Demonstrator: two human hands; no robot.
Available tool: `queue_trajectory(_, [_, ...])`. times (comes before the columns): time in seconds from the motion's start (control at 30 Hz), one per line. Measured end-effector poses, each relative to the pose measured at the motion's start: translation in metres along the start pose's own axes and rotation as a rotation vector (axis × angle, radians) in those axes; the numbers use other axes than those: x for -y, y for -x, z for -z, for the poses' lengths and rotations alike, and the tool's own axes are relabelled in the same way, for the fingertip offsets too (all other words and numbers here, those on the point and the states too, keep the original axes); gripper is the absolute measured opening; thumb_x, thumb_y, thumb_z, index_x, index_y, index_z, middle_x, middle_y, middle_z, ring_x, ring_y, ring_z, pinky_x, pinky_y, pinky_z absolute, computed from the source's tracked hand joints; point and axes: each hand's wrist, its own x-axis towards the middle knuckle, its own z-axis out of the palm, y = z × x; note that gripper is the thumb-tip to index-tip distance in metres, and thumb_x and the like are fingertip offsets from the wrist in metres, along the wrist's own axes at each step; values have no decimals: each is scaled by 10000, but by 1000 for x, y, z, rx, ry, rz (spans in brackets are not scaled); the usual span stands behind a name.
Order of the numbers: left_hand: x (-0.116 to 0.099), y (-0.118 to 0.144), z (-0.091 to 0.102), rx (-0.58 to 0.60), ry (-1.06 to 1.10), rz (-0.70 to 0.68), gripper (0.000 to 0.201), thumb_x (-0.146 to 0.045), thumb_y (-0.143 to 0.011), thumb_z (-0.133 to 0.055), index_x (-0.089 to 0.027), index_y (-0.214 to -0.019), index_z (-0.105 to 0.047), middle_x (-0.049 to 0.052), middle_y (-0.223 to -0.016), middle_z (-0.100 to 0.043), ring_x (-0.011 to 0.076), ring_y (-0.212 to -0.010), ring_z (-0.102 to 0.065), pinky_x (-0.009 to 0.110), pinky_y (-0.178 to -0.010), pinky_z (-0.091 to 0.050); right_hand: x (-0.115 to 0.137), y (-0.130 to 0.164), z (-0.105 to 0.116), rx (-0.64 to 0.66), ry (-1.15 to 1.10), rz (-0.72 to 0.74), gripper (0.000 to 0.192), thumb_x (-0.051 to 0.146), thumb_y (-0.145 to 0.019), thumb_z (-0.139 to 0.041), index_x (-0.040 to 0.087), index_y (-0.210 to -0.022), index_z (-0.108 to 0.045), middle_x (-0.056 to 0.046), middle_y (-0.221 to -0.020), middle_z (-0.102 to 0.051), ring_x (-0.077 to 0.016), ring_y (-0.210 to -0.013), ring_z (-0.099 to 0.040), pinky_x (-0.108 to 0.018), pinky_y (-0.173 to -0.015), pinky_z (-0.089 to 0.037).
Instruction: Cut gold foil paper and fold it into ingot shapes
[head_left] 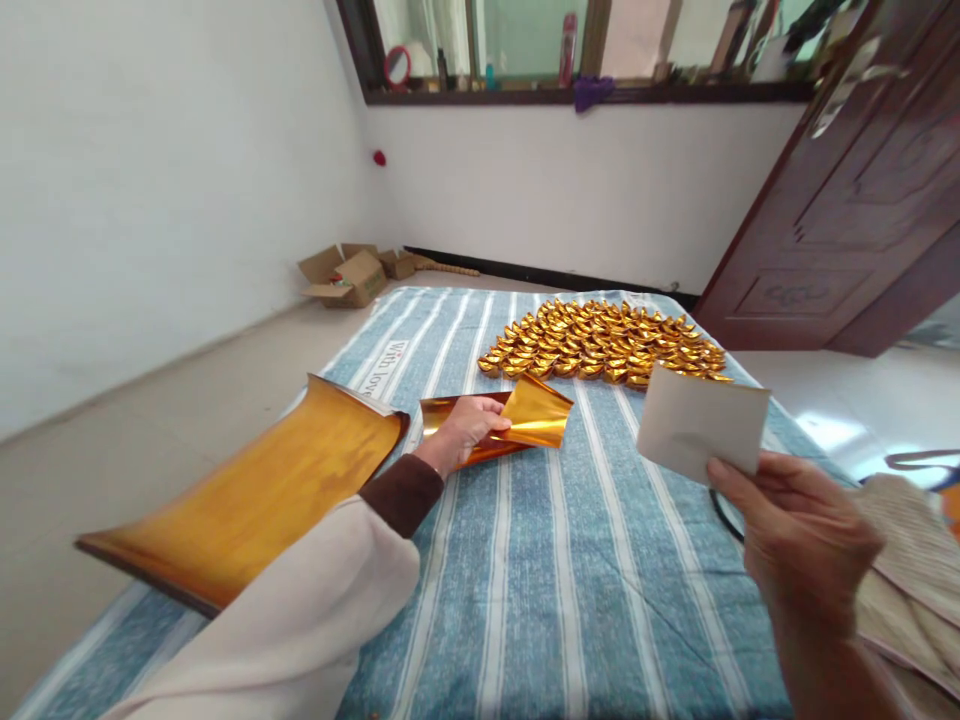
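Head view: your left hand (466,428) pinched a small gold foil sheet (534,415) lying on the striped bedspread (570,560), beside a large curled gold sheet (255,495). Your right hand (799,540) gripped a white paper square (701,422) held above the bed. Folded gold ingots (604,342) lay massed near the far edge.

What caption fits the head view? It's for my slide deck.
Left hand pinches gold foil sheet, right hand holds white sheet.
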Motion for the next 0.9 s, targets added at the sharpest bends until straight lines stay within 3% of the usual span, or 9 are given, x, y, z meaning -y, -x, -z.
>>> queue_trajectory(0.07, [2, 6, -4, -9, 5, 7, 123, -59, -637, -645, -114, -747, -647, 36, -701, -676, 134, -559, -621, 264, -575, -519, 6, -1, -14, 84, 228, 275, 128, 294, -753, -737, 196, -814, -683, -7, -771, -703, -164, -683, -645, -289, -659, -501])
queue_trajectory(0.17, [9, 13, -14, -43, 11, 9, 96, -76, -662, -658, -118, -745, -632, 24, -673, -649, 122, -534, -602, 242, -529, -506, 8, 3, -47, 339, 287, 643, 119, 187, -870, -586, 187, -763, -637, -24, -745, -674, -158, -719, -626, -284, -695, -472])
queue_trajectory(0.3, [20, 18, -24, -50, 46, 34, 53, -152, -736, -652, -121, -760, -617, 40, -697, -653, 138, -565, -622, 234, -506, -509, -1, 20, -90, 516, 477, 869, 315, 109, -911, -442, 190, -634, -570, -28, -607, -564, -169, -640, -521, -302, -623, -375])
queue_trajectory(0.47, [23, 23, -23, -53, 140, 124, 304, -408, -918, -475, -136, -835, -583, 59, -702, -658, 158, -551, -636, 287, -516, -543, -14, 43, -111, 572, 532, 915, 318, 126, -923, -428, 193, -639, -553, -29, -615, -539, -177, -635, -458, -316, -619, -315])
queue_trajectory(0.57, [21, 26, -21, -32, 160, 151, 386, -469, -934, -421, -134, -842, -590, 55, -688, -651, 158, -527, -621, 296, -495, -545, -16, 51, -114, 602, 513, 903, 309, 130, -920, -432, 194, -642, -552, -30, -623, -539, -176, -634, -450, -318, -616, -310])
queue_trajectory(0.7, [18, 31, -22, -27, 124, 138, 91, -211, -810, -593, -137, -759, -587, 25, -651, -635, 157, -533, -616, 274, -487, -537, -10, 55, -115, 713, 455, 834, 233, 160, -895, -494, 195, -675, -563, -27, -659, -555, -179, -663, -479, -325, -640, -348])
queue_trajectory(0.8, [9, 35, -19, -45, 79, 119, 95, -64, -722, -589, -135, -661, -572, 16, -591, -610, 154, -501, -599, 266, -471, -522, -2, 53, -110, 808, 308, 774, 48, 225, -849, -581, 189, -835, -609, -47, -808, -605, -207, -791, -534, -363, -734, -417])
queue_trajectory(0.9, [-12, 33, -3, -75, 41, 74, 99, -28, -693, -580, -122, -675, -607, 39, -616, -641, 175, -532, -626, 277, -485, -530, 1, 47, -105, 728, 188, 780, 224, 281, -832, -621, 164, -1022, -595, -94, -994, -615, -252, -976, -540, -427, -859, -437])
